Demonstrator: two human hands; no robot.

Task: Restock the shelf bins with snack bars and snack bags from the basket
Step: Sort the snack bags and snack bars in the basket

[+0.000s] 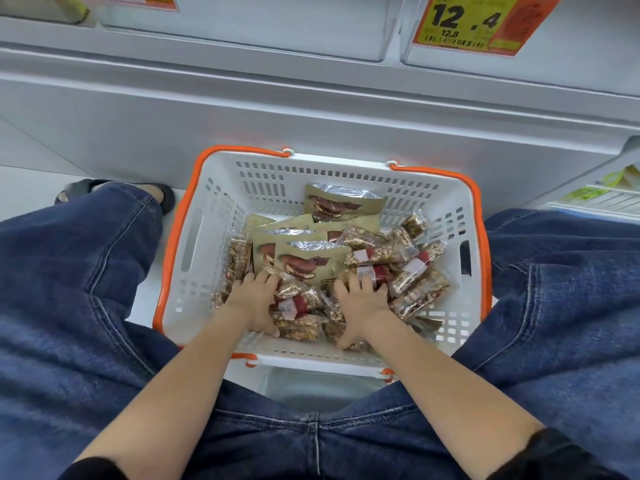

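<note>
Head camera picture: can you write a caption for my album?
Both hands, left and right, reach into a white basket full of snack bars and snack bags.

One basket (194,237), white with orange rim. Snack bags (341,202): five showing, tan with foil tops, overlapping. Snack bars (375,256): a dozen or so in clear wrap with red bands; the heap hides the exact count. Two hands in the basket: left hand (251,294), right hand (362,297). Price tags: one fully readable (467,24), one cut off (138,1).
</note>
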